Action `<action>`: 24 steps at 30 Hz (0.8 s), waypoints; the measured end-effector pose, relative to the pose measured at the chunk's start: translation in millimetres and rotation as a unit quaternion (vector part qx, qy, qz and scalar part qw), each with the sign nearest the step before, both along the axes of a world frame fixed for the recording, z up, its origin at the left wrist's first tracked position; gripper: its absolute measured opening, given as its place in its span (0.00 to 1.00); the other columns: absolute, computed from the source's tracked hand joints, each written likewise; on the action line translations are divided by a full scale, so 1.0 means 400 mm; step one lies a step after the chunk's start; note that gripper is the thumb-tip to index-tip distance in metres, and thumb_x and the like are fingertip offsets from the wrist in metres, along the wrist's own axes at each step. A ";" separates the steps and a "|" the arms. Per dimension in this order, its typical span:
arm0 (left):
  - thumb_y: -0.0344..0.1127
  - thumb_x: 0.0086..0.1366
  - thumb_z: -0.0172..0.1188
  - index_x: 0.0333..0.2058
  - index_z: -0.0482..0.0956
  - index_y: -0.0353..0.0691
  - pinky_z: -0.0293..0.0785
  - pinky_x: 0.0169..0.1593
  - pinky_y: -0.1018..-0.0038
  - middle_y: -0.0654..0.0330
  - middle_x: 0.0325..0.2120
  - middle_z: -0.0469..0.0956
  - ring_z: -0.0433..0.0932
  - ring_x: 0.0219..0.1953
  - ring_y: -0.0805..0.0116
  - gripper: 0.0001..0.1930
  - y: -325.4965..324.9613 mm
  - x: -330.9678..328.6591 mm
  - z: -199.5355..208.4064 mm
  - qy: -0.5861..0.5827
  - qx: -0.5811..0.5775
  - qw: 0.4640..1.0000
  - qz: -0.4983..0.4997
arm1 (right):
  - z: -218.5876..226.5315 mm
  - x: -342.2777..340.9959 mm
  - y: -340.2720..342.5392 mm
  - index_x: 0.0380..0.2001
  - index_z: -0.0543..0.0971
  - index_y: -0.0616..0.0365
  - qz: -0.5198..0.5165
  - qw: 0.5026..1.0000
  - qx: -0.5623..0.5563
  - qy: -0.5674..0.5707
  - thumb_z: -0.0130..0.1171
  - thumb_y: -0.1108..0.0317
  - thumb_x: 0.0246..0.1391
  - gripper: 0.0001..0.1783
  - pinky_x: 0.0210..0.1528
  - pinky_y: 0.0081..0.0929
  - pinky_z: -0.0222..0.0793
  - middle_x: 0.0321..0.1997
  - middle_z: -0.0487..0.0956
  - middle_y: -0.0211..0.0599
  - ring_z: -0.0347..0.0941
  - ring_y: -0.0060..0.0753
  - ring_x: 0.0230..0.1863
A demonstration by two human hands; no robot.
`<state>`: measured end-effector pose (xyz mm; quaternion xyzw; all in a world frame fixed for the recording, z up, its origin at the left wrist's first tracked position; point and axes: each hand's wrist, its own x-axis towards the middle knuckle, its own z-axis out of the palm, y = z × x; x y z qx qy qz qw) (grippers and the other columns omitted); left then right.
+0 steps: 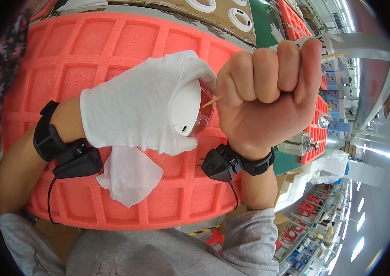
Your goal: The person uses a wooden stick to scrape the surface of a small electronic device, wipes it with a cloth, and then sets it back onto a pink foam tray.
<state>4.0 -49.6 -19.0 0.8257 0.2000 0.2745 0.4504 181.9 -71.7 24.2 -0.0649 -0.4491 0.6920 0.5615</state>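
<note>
My left hand (135, 101), in a white cloth glove, is closed around a white round device (185, 109) with a small slot in its side and a clear dome (205, 112) facing right. My bare right hand (268, 87) makes a fist around a thin wooden stick (212, 101). One tip of the stick comes out by the dome, and the other end pokes out beyond the thumb side. Whether the tip touches the dome, I cannot tell. Below my left hand, a white cloth (133, 177) lies crumpled on the red foam tray (167, 198).
The tray has a grid of shallow pockets. At the back, a cardboard sheet (224, 27) carries white rings (240, 20). Right of my right wrist stands a glass bottle with a metal top (298, 145), near another red tray (312, 154). Black wrist straps with cabled boxes sit on both my forearms.
</note>
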 end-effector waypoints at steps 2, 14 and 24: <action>0.35 0.44 0.75 0.56 0.67 0.36 0.75 0.50 0.62 0.49 0.45 0.74 0.75 0.46 0.49 0.39 0.002 -0.002 0.005 0.006 -0.011 1.000 -0.005 | -0.003 0.004 0.003 0.16 0.54 0.47 0.000 1.000 0.006 0.009 0.32 0.49 0.75 0.29 0.15 0.21 0.36 0.12 0.50 0.22 0.40 0.20 0.16; 0.38 0.43 0.75 0.50 0.69 0.36 0.74 0.48 0.61 0.50 0.43 0.72 0.74 0.44 0.48 0.35 0.018 -0.010 0.037 0.041 0.048 0.998 -0.018 | 0.027 -0.017 -0.009 0.17 0.54 0.47 -0.026 0.999 0.001 -0.027 0.32 0.48 0.75 0.29 0.15 0.21 0.36 0.12 0.51 0.21 0.40 0.20 0.15; 0.38 0.43 0.75 0.47 0.71 0.36 0.74 0.46 0.60 0.49 0.40 0.72 0.74 0.43 0.47 0.32 0.008 0.000 0.004 -0.014 0.041 0.999 0.003 | 0.015 -0.017 -0.007 0.17 0.54 0.47 -0.043 0.999 -0.005 -0.018 0.32 0.48 0.75 0.30 0.15 0.21 0.35 0.12 0.51 0.21 0.39 0.20 0.15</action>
